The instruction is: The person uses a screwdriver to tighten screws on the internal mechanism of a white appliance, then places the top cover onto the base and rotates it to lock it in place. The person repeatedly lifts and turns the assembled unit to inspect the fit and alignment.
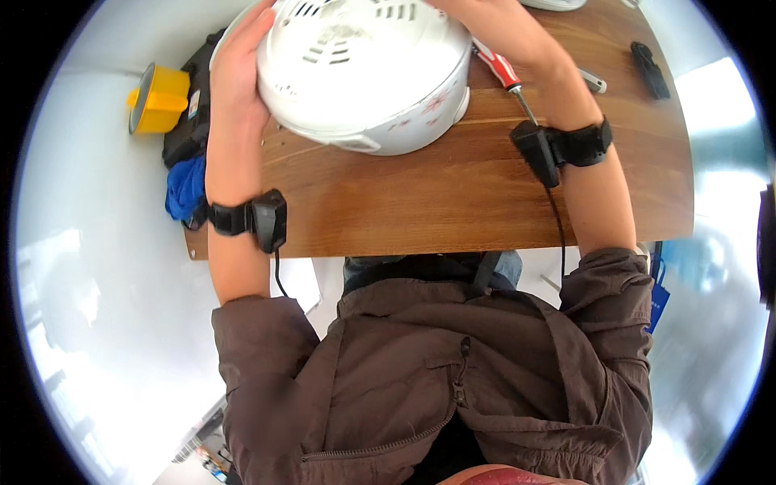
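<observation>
A white rice cooker (364,81) with a small red flower pattern lies upside down at the far side of the wooden table, its slotted base facing up. My left hand (242,61) is pressed against its left side, fingers wrapped along the edge. On the far right side of the cooker rests my right hand (477,20), gripping the rim; its fingertips are partly cut off by the picture's upper edge. Beneath my right forearm lies a screwdriver (501,69) with a red and white handle, its shaft pointing toward me.
Left of the table stand a black case (190,121), a yellow cup-like container (162,99) and a blue cloth (186,187). A light-grey tool end (594,81) shows beyond my right wrist. A small black object (649,70) lies near the right edge. Cables hang from both wrist straps.
</observation>
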Motion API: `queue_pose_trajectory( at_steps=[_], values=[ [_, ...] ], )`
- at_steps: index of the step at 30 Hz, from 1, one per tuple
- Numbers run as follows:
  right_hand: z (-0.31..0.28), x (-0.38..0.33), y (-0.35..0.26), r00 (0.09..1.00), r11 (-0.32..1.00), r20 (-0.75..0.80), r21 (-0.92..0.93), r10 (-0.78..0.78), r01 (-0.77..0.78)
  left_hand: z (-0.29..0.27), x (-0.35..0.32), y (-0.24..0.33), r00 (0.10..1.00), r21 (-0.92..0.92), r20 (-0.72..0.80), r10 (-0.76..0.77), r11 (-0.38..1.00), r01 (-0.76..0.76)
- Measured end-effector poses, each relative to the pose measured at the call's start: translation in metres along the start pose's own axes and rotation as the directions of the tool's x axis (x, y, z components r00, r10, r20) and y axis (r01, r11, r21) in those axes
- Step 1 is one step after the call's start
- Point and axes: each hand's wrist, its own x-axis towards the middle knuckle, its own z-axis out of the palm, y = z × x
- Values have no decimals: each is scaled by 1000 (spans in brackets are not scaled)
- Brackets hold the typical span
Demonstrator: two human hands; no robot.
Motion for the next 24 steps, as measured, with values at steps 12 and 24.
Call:
queue_pose_trajectory(
  at_steps=[12, 24],
  values=[
    [7, -3, -18, 997, 961, 25, -270, 69, -60, 3, -12, -16, 958, 25, 52, 280, 959, -282],
    [11, 5, -23, 1000, 956, -3, -291, -31, 28, 3, -2, -13, 949, 146, 12, 316, 938, -314]
  ],
)
